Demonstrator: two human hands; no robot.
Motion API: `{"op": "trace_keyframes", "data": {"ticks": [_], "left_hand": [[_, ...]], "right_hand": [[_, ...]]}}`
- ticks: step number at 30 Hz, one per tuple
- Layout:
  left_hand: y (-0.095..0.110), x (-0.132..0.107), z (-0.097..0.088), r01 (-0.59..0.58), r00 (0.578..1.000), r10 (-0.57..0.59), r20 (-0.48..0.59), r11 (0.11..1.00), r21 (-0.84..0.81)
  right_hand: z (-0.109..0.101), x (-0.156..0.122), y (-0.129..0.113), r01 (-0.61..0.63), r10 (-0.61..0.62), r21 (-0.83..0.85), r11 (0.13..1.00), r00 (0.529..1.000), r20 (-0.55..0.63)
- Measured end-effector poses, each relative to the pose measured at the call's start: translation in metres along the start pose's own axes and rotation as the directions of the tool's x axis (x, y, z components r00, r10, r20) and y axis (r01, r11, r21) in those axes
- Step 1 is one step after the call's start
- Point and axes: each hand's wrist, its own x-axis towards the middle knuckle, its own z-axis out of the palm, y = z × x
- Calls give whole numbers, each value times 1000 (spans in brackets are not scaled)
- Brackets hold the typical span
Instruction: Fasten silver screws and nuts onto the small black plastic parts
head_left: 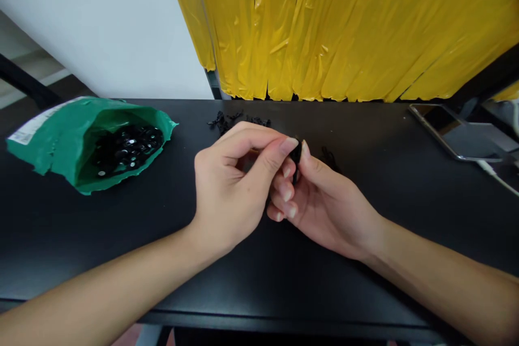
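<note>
Between the fingertips of both hands is a small black piece (297,153), mostly covered, so its exact kind cannot be made out. My left hand (239,184) pinches it from the left with thumb and forefinger. On the other side, my right hand (330,200) grips it with the thumb, palm turned up and fingers curled behind. Just beyond the hands lies a small pile of thin black tangled pieces (221,121). Another black piece (330,159) rests behind my right thumb, partly hidden.
At the left lies a torn green bag (52,130), its mouth facing right, with many small shiny black parts (130,146) inside. A phone (450,132) with a white cable (492,173) is on the black table (162,270) at the right. Yellow plastic sheeting (344,27) hangs behind.
</note>
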Motion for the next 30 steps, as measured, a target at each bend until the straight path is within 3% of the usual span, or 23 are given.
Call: {"op": "trace_keyframes", "data": {"ticks": [5,9,17,24,30], "left_hand": [[-1,2,0,204,970,-166,177,952,-230],[-4,7,-5,268,947,-206,247,930,-251],[-6,7,-9,182,964,-129,234,958,-221],[-5,-1,-8,-64,991,62,119,998,16],[-3,-2,-7,-94,993,85,84,989,111]], "right_hand": [[0,1,-2,11,-11,11,1000,1000,-22],[1,1,-5,19,-19,-6,1000,998,-52],[3,0,-10,7,-7,-7,1000,997,-79],[2,-2,-7,-8,9,16,1000,999,-49],[3,-2,-3,9,-10,-11,1000,997,-73]]}}
